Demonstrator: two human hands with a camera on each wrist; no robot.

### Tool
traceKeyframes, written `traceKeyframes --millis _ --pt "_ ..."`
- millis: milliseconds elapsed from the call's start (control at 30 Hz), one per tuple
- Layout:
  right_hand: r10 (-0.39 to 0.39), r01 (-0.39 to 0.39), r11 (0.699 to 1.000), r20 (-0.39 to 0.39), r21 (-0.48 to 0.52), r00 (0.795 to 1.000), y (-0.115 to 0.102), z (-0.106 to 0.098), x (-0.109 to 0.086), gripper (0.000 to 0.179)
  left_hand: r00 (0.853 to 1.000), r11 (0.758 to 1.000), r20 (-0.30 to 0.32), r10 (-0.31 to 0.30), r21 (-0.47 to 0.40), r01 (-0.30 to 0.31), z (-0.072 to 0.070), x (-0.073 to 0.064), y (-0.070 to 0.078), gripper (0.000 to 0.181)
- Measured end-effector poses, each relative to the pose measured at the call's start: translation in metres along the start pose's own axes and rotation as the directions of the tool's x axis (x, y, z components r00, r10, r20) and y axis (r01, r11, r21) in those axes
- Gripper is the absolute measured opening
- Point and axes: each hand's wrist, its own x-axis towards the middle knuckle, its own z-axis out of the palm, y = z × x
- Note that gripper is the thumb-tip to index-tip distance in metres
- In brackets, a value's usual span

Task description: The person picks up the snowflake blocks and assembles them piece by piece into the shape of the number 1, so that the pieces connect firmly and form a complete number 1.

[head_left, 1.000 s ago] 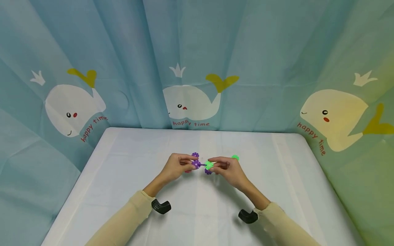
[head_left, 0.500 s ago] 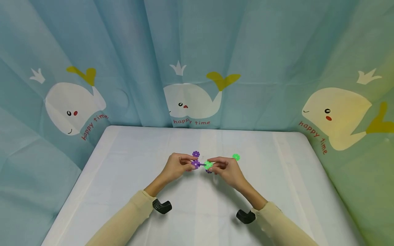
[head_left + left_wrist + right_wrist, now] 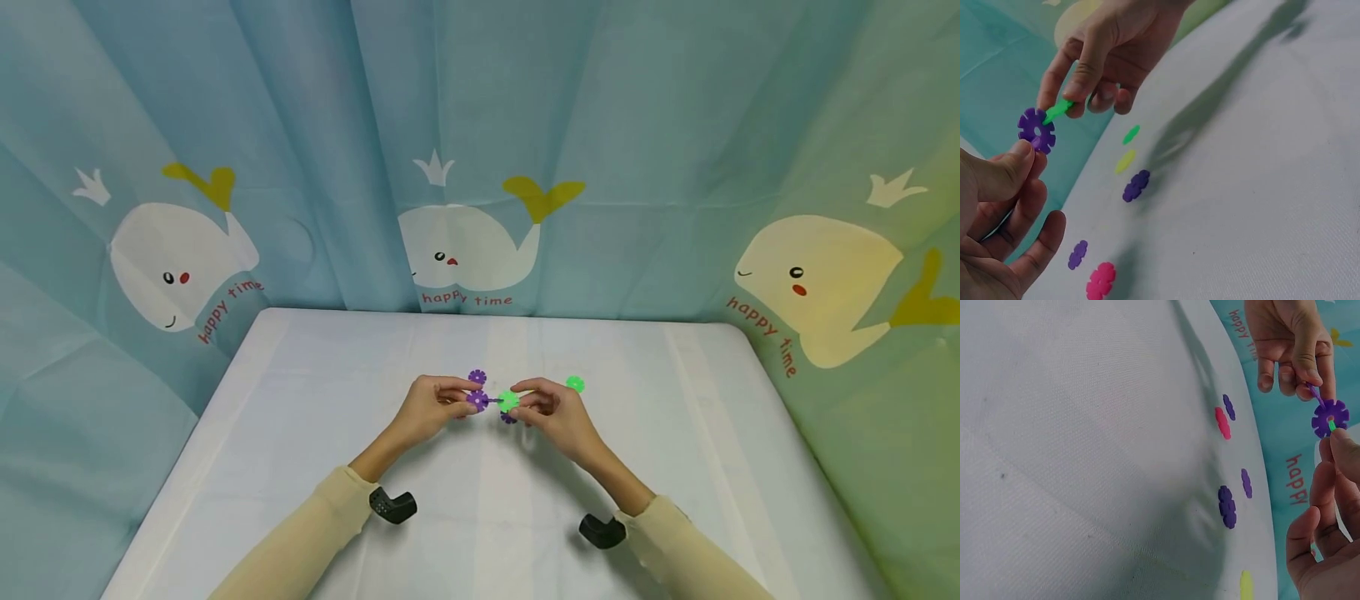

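Note:
My left hand (image 3: 427, 408) pinches a purple snowflake disc (image 3: 477, 402) between thumb and fingers, above the table. A second purple disc (image 3: 1036, 131) is slotted into it and looks edge-on in the head view. On this middle disc's other side sits a green snowflake disc (image 3: 508, 402), pinched by the thumb and fingers of my right hand (image 3: 557, 414). The three form a short chain held between both hands. In the right wrist view, fingertips cover most of the green disc (image 3: 1332, 425), and how deep its slot sits cannot be told.
Loose discs lie on the white table (image 3: 480, 517): purple ones (image 3: 1136, 186), a pink one (image 3: 1101, 281), a yellow one (image 3: 1125, 161) and a green one (image 3: 575, 383). A blue whale-print curtain (image 3: 645, 150) hangs behind the table. Black devices (image 3: 393, 505) sit at both wrists.
My right fingers have shifted slightly on the green disc, the index finger rising a little. The left hand and the joined discs stay almost in place.

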Motion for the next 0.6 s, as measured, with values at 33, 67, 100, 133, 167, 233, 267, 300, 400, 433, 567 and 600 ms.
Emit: traceKeyframes --millis 33,67,100,133,167,233,267,300,400,433,567,600 --pt "0.002 -0.002 1.000 -0.005 -0.007 1.000 0.000 0.000 0.000 0.031 1.000 1.000 0.000 0.001 -0.001 -0.001 0.000 0.000 0.000 0.026" --pt "0.002 -0.002 1.000 -0.009 -0.011 1.000 0.000 0.000 0.000 0.031 1.000 1.000 0.000 0.002 -0.003 -0.002 0.000 0.000 0.000 0.027" --pt "0.002 -0.002 1.000 -0.012 -0.014 1.000 -0.001 0.000 0.000 0.031 1.000 1.000 0.002 0.004 -0.008 -0.004 0.000 0.000 0.000 0.027" --pt "0.002 -0.002 1.000 -0.014 -0.015 1.000 -0.001 0.000 -0.001 0.031 1.000 1.000 0.005 0.007 -0.013 -0.007 0.000 0.000 -0.001 0.028" --pt "0.004 -0.004 1.000 -0.016 -0.022 1.000 -0.002 0.000 -0.001 0.031 1.000 1.000 0.007 0.010 -0.019 -0.010 0.000 0.000 -0.002 0.029" --pt "0.009 -0.010 0.999 -0.014 -0.035 1.000 -0.010 0.001 -0.002 0.031 1.000 1.000 0.016 0.014 -0.023 -0.014 0.001 0.000 -0.002 0.030" --pt "0.011 -0.011 0.999 -0.013 -0.037 1.000 -0.016 0.000 -0.003 0.031 1.000 1.000 0.022 0.015 -0.027 -0.014 0.001 -0.001 0.001 0.030" --pt "0.013 -0.013 0.999 -0.013 -0.039 1.000 -0.022 0.000 -0.004 0.030 0.999 1.000 0.031 0.015 -0.024 -0.014 0.000 -0.001 0.001 0.031" --pt "0.015 -0.015 0.999 -0.012 -0.035 1.000 -0.039 0.000 -0.008 0.030 0.997 1.000 0.067 0.024 0.001 -0.024 0.000 -0.001 0.002 0.032" --pt "0.013 -0.013 0.999 -0.013 -0.031 1.000 -0.042 0.000 -0.009 0.029 0.996 0.999 0.080 0.028 0.015 -0.030 0.000 0.000 0.003 0.033" --pt "0.003 -0.003 0.999 -0.008 -0.035 1.000 -0.042 0.001 -0.010 0.028 0.991 0.995 0.121 0.057 0.069 -0.066 0.001 0.002 0.001 0.036" --pt "0.001 -0.001 0.999 -0.007 -0.038 1.000 -0.041 0.001 -0.010 0.028 0.990 0.994 0.124 0.065 0.083 -0.076 0.002 0.002 0.001 0.036"
